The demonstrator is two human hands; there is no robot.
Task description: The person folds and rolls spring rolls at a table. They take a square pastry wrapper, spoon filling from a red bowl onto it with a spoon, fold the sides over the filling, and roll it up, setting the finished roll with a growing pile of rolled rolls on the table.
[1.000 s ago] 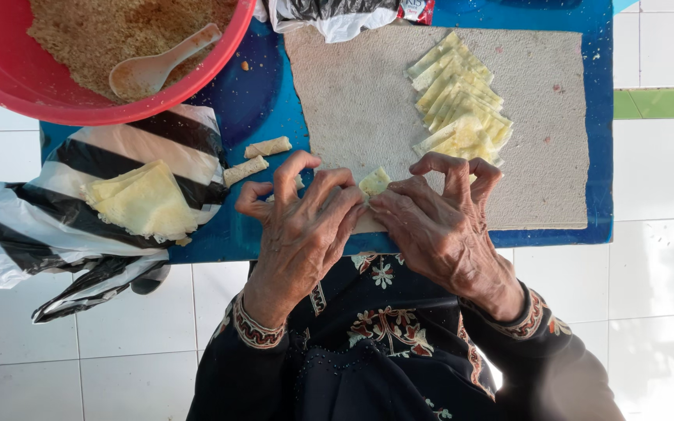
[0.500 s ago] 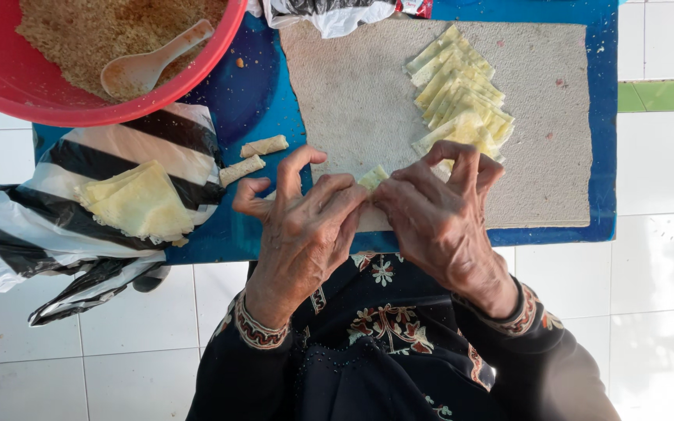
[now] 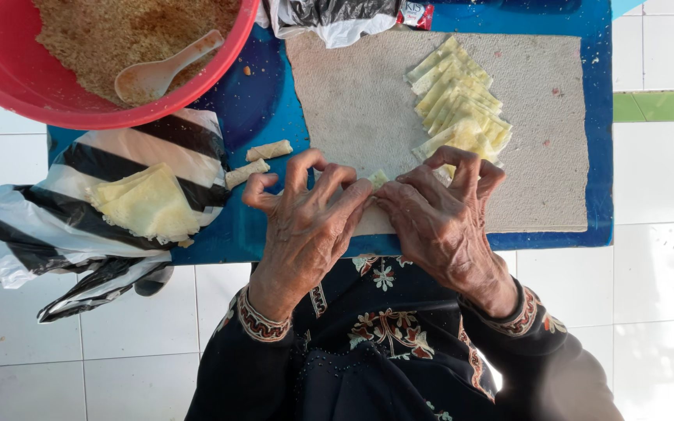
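Rolling step in hand: the left hand (image 3: 306, 226) and right hand (image 3: 438, 222) have fingers curled closed on a pale yellow pastry wrapper (image 3: 377, 178) between their tips, on the grey mat (image 3: 352, 101). Judged next: an even, tight roll forward.

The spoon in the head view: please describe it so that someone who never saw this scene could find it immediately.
Look at the big red bowl at the top left, filled with brown crumbly filling. The spoon lies in that filling near the bowl's right rim, handle pointing up and right. It is the only utensil there, pale beige and smooth against the darker, grainy crumbs.
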